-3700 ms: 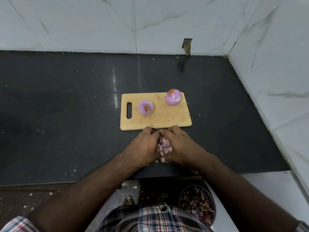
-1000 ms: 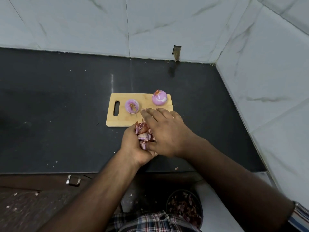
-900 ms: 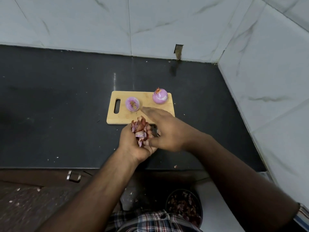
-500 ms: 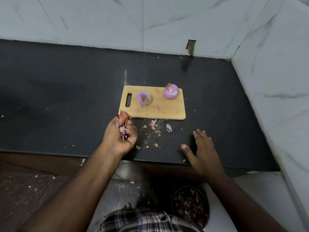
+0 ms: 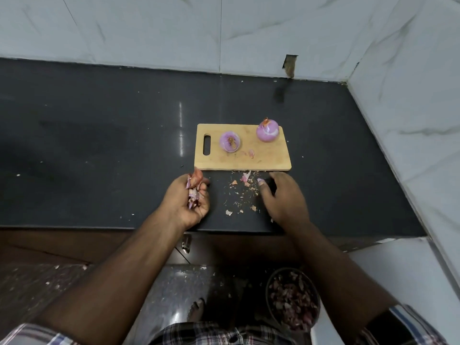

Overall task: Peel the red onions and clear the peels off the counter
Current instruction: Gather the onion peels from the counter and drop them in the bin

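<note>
The left hand [image 5: 185,200] is clamping its fingers on a wad of peels [image 5: 194,186]; the right hand [image 5: 282,195], fingers loosely apart, is sweeping desk [image 5: 99,145] scraps [image 5: 240,191]. Loosening risks spilling peels; peeled onions [image 5: 267,130] are sitting on the board [image 5: 263,160].

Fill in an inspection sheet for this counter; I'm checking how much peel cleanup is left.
Surface: black counter, speckled with crumbs.
Job's things: two peeled red onions on the wooden cutting board; peel scraps scattered before it.
Clutter: one peel bit on the board.
Hands: left hand grips a bunch of peels; right hand rests on the counter beside the scraps.
Cables: nothing seen.
Surroundings: marble wall tiles; bin of peels on the floor.
</note>
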